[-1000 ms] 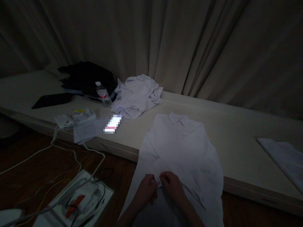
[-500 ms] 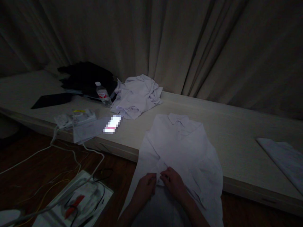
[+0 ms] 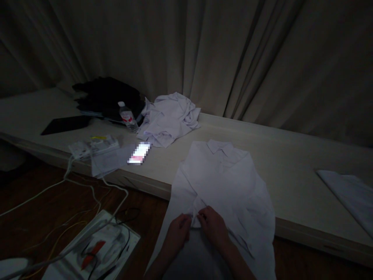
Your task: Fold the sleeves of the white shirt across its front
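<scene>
Fingertips of both hands are pinched on the front edge of the white shirt (image 3: 224, 182), down near its lower part: left hand (image 3: 178, 232) and right hand (image 3: 212, 225) almost touching each other, each nipping a bit of fabric. Shirt lies face up on the pale ledge (image 3: 291, 155), collar pointing away toward the curtain (image 3: 233, 58), long axis running from the collar straight back to me, hem hanging off the ledge edge over the floor. Crumpled white shirt (image 3: 169, 118) sits behind it to the left, water bottle (image 3: 127, 116) lying next to that by a dark bag (image 3: 107, 97). Folded white cloth (image 3: 349, 192) off to the right. Open tray (image 3: 96, 249) on the floor has cables and something red in it. Compared to a second ago the hands have crept slightly up the shirt, everything else is the same
</scene>
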Demonstrator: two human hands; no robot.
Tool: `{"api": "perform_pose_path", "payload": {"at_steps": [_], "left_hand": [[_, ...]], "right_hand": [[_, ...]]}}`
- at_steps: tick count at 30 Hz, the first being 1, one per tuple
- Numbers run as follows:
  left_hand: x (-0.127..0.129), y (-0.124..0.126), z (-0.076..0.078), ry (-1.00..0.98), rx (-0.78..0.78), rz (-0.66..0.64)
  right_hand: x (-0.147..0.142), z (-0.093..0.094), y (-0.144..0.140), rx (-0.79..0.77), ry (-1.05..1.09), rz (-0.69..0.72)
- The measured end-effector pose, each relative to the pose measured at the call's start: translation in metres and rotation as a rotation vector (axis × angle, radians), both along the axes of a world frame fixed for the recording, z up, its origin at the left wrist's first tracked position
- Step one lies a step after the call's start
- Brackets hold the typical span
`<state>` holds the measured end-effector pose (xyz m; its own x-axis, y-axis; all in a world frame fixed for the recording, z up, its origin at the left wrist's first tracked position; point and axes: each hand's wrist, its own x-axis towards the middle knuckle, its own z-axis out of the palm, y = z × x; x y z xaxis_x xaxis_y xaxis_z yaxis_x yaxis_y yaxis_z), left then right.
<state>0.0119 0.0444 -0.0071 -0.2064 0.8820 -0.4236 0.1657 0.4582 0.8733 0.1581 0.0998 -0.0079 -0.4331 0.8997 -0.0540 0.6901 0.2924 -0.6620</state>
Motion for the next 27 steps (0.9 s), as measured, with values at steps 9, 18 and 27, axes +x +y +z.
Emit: {"api": "perform_pose_path", "payload": {"at_steps": [9,18,27], "left_hand": [[-0.002,0.002,0.0,0.006,0.029,-0.01],[0.0,0.001,0.0,0.002,-0.016,0.005],[0.01,0.0,0.007,-0.079,-0.122,0.055]], "right_hand": [[-0.002,0.001,-0.003,-0.011,0.005,-0.032],[-0.001,0.003,-0.007,-0.067,0.049,-0.1],[0.01,0.001,-0.024,-0.035,0.05,-0.019]]}}
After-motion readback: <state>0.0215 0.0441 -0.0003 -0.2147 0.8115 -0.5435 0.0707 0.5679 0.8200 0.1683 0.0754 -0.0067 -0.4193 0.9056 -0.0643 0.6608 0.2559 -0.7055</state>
